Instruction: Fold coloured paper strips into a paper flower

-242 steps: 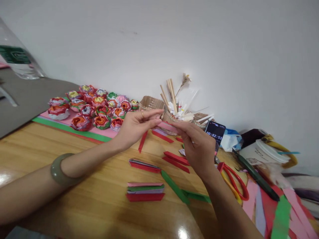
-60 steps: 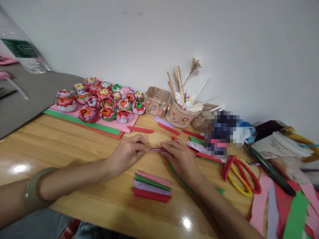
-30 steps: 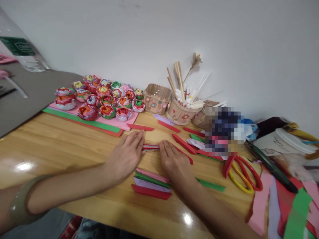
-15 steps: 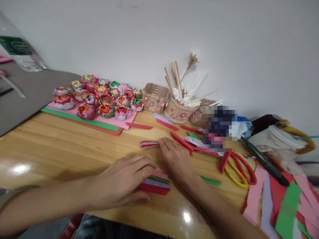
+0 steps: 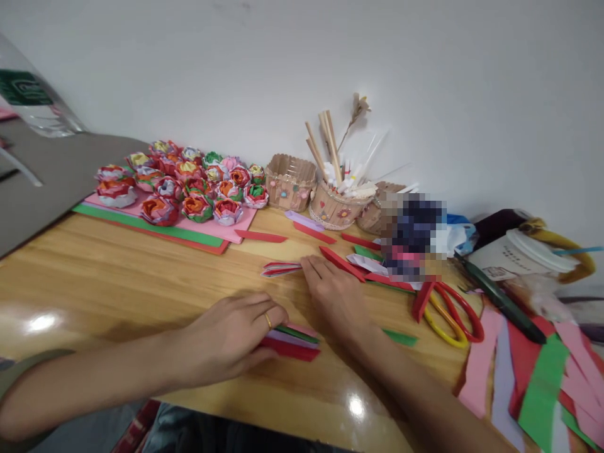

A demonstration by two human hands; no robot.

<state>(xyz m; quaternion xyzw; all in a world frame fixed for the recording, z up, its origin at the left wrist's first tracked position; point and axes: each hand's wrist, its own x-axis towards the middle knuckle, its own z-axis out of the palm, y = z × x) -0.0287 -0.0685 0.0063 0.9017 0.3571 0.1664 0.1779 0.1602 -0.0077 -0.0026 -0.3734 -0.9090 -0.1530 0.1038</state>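
Folded paper strips (image 5: pixel 293 345) in pink, green, lilac and red lie fanned on the wooden table (image 5: pixel 179 277). My left hand (image 5: pixel 240 333), with a ring on one finger, is closed round their left end. Farther back, my right hand (image 5: pixel 333 292) rests on the right end of a small bundle of folded red and white paper (image 5: pixel 282 268), its fingers together over it. Folded red strips (image 5: pixel 342 263) lie just beyond my right hand. A green strip (image 5: pixel 400 338) sits beside my right forearm.
Layered paper flowers (image 5: pixel 195 207) stand on coloured sheets at the back left. Decorated baskets (image 5: pixel 290 182) line the wall, one holding sticks. Scissors (image 5: pixel 446 321), a dark green pen (image 5: pixel 504 302), a lidded cup (image 5: pixel 519 255) and paper strips (image 5: pixel 545 384) are at the right.
My left hand has shifted slightly and its fingers have drawn closer round the strips. My right hand stays at the red and white bundle. The view has moved a little.
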